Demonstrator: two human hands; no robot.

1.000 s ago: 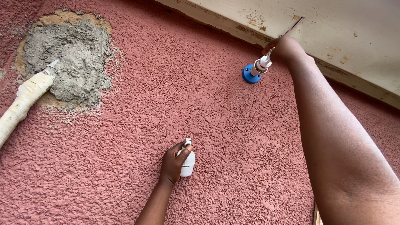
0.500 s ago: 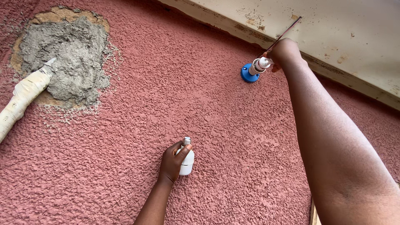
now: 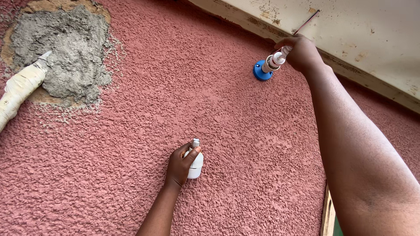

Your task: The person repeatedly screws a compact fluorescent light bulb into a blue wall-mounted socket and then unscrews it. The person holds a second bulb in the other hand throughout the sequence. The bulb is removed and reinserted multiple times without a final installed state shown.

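My right hand is raised against the rough red wall and grips a white lamp holder that sits on a round blue base fixed to the wall. A thin red wire runs up from the hand toward the pale soffit. Lower down, my left hand holds a white light bulb with its metal screw cap pointing up, close to the wall.
A grey cement patch fills a hole in the red wall at upper left, with a white wrapped pipe coming out of it. A pale painted soffit board runs across the upper right. A wooden edge shows at the bottom right.
My right hand has closed further over the lamp holder. The view has shifted slightly. My left hand still holds the bulb in the same place.
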